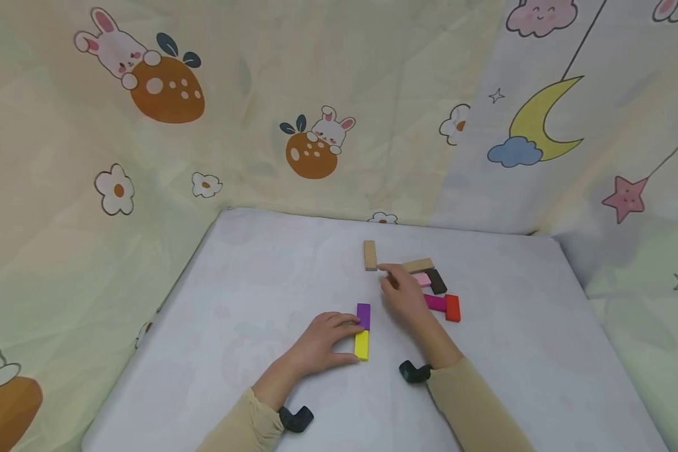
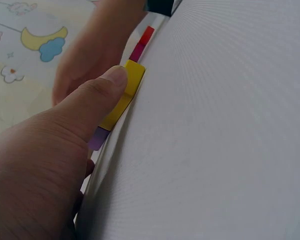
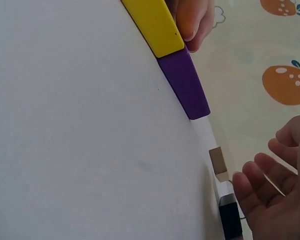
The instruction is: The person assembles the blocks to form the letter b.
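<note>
My left hand (image 1: 324, 342) rests along the left side of two blocks laid end to end, a purple block (image 1: 363, 316) and a yellow block (image 1: 361, 346). Its fingertips touch the purple one, and the thumb is against the yellow block's near end, also seen in the left wrist view. Farther off, my right hand (image 1: 403, 295) reaches over the table, its index fingertip close to the lower right corner of a plain wooden block (image 1: 370, 255). In the right wrist view its fingers (image 3: 250, 187) are loosely bent, with nothing visible between them; whether they touch the wooden block I cannot tell.
Beside the right hand lie another wooden block (image 1: 419, 265), a dark block (image 1: 436, 282), a pink block (image 1: 423, 279), a magenta block (image 1: 435, 302) and a red block (image 1: 452, 308). A white-covered table (image 1: 271, 270) meets patterned cloth (image 1: 248, 125) at the back and sides.
</note>
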Available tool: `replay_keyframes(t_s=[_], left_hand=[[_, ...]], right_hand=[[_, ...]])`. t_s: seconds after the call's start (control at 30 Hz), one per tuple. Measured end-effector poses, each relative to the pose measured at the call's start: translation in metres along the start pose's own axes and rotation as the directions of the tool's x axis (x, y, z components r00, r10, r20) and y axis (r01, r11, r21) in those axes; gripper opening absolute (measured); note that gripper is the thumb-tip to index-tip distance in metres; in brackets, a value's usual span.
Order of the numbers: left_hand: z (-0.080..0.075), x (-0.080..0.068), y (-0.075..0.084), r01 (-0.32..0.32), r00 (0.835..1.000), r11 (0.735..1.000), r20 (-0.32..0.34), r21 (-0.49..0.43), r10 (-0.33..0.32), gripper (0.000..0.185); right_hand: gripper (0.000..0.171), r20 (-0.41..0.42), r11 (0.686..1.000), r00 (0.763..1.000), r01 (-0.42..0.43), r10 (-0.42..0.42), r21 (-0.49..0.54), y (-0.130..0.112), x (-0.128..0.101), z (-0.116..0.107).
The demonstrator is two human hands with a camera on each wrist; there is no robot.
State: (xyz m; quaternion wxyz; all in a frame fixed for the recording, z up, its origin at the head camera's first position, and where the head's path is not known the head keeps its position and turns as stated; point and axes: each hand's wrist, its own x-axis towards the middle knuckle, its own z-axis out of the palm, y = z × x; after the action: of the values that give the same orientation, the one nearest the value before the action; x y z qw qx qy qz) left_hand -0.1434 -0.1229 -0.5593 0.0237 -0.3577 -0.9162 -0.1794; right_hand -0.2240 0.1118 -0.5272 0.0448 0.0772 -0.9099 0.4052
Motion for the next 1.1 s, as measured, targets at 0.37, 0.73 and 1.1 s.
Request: replay_keyframes(t_s=[0.37, 0.73, 1.1], left_hand=[[0.000, 0.001, 0.000, -0.007, 1.000, 1.000, -0.003, -0.002, 0.007, 0.060], [0.000, 0.000, -0.002, -0.016, 1.000, 1.000, -0.015, -0.008, 0.016, 0.060], [0.000, 0.000, -0.001, 0.002, 1.000, 1.000, 0.011, 0.003, -0.002, 0.060]], right_hand=[[0.035, 0.109, 0.995, 0.990, -0.085, 0.090, -0.050, -0.003, 0.040, 0.013], [0.035, 0.178, 0.990, 0.977, -0.100, 0.116, -0.097, -0.015, 0.045, 0.021], [0.084, 0.369, 0.982, 0.927, -0.002, 0.072, -0.188, -0.006, 0.088, 0.003]])
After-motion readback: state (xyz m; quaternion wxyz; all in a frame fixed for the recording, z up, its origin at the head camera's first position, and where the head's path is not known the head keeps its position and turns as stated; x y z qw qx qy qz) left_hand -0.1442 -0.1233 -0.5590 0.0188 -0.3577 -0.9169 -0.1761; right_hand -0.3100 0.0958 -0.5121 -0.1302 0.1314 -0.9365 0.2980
